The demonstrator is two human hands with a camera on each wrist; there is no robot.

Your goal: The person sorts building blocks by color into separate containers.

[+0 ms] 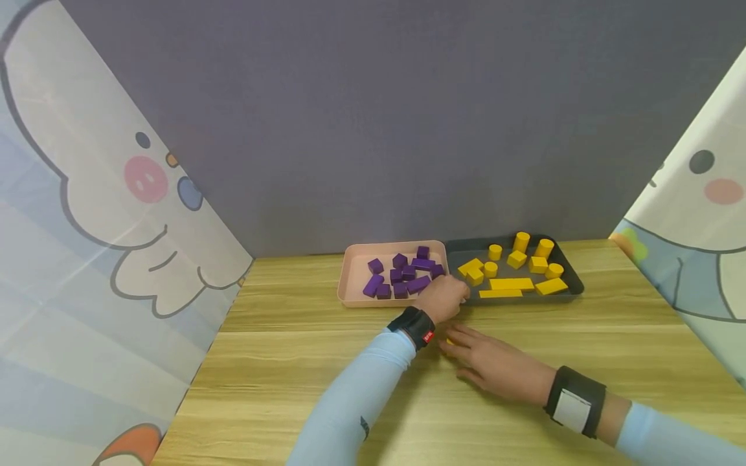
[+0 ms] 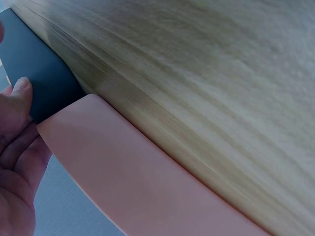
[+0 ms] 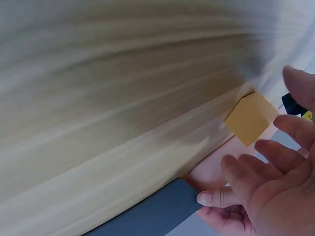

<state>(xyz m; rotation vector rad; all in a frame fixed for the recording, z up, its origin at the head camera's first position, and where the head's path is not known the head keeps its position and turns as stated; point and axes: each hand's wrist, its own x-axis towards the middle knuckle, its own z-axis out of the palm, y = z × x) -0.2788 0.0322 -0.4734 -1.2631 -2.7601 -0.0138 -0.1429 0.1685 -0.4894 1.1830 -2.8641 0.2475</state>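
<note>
At the front left corner of the dark grey tray (image 1: 507, 298), my left hand (image 1: 441, 299) grips the tray's wall. Its thumb (image 2: 22, 84) lies against the outer side, and the other fingers curl beyond the rim. Whether these fingers also hold a block is hidden. On the table just in front, my right hand (image 1: 495, 366) reaches around a yellow block (image 3: 251, 119) with its fingers spread. One fingertip (image 3: 279, 122) is at the block's edge, and the thumb stands apart. From the head camera, only a sliver of this block shows between the fingers.
A pink tray (image 1: 342, 275) adjoins the dark tray on the left and holds several purple blocks (image 1: 399, 290). Several yellow blocks (image 1: 511, 283) and yellow cylinders (image 1: 522, 241) are in the dark tray. Behind both trays rises a grey panel (image 1: 373, 129).
</note>
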